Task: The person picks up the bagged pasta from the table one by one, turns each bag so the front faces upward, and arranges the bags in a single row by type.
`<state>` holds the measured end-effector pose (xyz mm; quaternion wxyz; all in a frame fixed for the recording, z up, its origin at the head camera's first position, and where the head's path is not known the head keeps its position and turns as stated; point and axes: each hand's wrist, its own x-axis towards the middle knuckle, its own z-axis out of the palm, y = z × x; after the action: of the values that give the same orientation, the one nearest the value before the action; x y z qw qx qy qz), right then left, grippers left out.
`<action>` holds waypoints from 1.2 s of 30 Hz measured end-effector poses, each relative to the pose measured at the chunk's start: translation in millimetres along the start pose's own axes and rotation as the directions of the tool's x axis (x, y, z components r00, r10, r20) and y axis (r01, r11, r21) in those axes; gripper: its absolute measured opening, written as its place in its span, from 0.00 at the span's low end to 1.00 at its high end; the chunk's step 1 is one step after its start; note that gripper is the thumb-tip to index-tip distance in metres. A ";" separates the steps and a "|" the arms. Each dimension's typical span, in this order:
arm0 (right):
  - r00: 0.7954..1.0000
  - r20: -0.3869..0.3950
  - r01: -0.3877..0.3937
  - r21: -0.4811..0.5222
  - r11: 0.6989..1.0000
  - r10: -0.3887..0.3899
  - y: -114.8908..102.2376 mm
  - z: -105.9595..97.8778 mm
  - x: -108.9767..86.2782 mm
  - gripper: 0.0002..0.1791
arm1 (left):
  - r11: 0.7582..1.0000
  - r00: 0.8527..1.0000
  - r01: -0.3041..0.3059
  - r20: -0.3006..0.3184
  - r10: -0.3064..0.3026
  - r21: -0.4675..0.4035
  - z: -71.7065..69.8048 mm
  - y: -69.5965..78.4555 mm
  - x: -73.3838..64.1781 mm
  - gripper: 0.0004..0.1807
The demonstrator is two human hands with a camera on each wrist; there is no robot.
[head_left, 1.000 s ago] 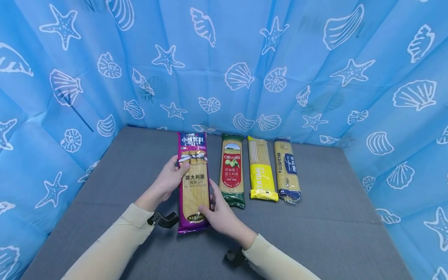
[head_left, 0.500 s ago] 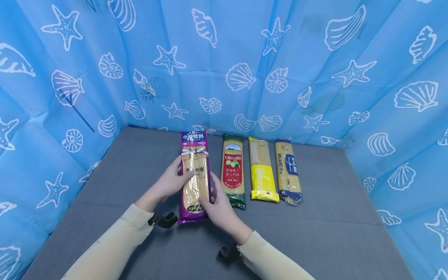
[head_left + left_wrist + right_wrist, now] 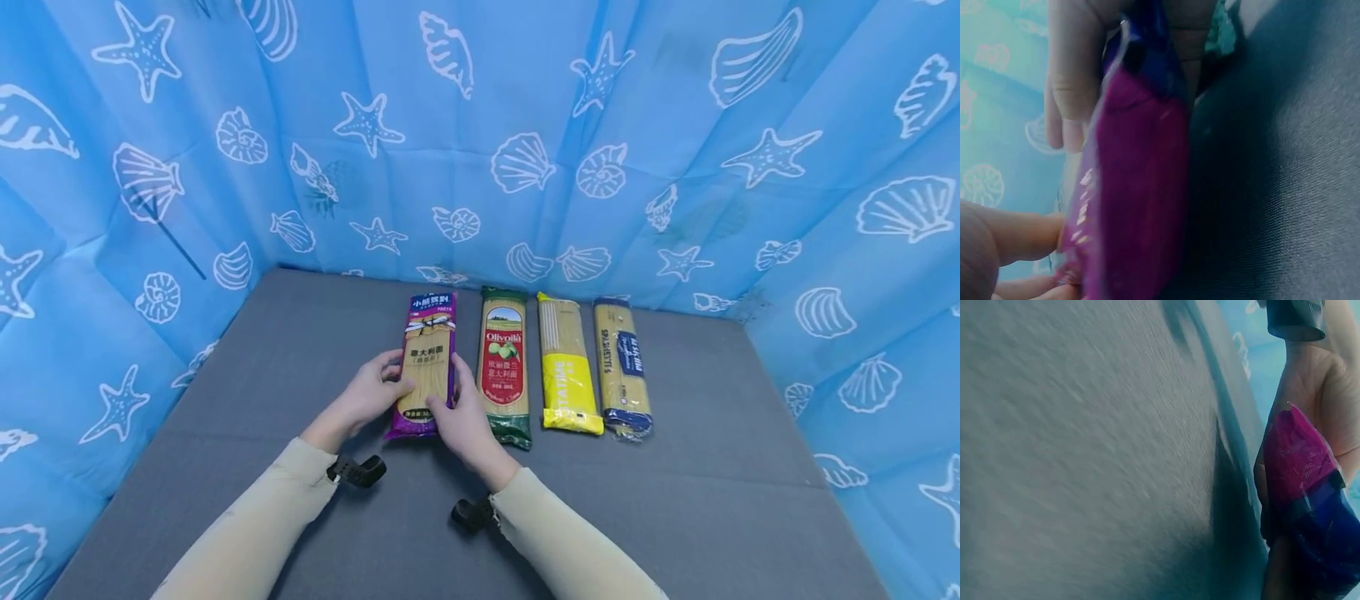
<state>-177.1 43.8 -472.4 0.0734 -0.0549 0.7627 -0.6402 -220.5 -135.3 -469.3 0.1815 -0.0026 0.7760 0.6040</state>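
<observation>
A purple pack of spaghetti (image 3: 429, 354) with a clear front is held between both hands near its lower end. My left hand (image 3: 369, 392) grips its left edge, thumb on the front. On the opposite edge my right hand (image 3: 468, 421) grips it, the thumb again over the front. The left wrist view shows the purple side of the pack (image 3: 1141, 187) close up, with fingers on both sides. Seen from the right wrist, the pack's purple and blue end (image 3: 1304, 469) lies against a hand; part of the hand is hidden behind it.
To the right of the held pack lie a green-and-red spaghetti pack (image 3: 504, 367), a yellow one (image 3: 570, 367) and a blue-ended one (image 3: 624, 367), side by side. They rest on a grey cloth-covered table (image 3: 675, 517). A blue shell-print curtain (image 3: 480, 125) surrounds the table's back and sides.
Both hands have moved the purple spaghetti pack away from me and slightly right, closer to the green-and-red pack. The left hand has slid lower along it. The other packs stay put.
</observation>
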 end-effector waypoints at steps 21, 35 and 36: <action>0.991 0.047 -0.067 -0.622 0.780 0.122 1.0 0.1 -1.2 0.52 | 0.988 0.994 -0.110 0.029 0.108 0.105 17.8 -15.5 20.9 0.34; 0.992 0.008 -0.085 -0.681 0.727 0.124 -0.5 7.2 8.3 0.53 | 0.982 0.990 -0.143 0.034 0.140 0.126 13.1 -18.0 24.8 0.33; 0.992 0.009 -0.087 -0.680 0.728 0.126 -1.5 6.4 8.9 0.52 | 0.979 0.989 -0.148 0.027 0.146 0.143 13.6 -17.6 24.7 0.33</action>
<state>-184.8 35.8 -472.3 0.1057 -0.0514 0.9431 -0.3112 -235.9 -122.0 -495.5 0.1425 0.0731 0.8143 0.5579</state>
